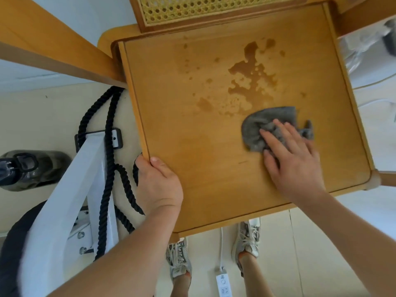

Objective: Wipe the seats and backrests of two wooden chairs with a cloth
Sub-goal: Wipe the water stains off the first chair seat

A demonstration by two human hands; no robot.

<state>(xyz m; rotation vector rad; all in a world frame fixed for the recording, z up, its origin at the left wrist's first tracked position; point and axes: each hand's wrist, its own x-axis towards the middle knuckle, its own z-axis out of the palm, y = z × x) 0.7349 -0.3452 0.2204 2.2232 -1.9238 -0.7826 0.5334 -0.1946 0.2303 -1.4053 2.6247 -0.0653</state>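
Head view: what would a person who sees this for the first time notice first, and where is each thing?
First, a dark wet-looking patch spreads over the middle and far part of the wooden seat. Just nearer than it, the right hand presses a grey cloth flat on the seat, while the left hand grips the seat's left edge. A black rope shows left of the seat.
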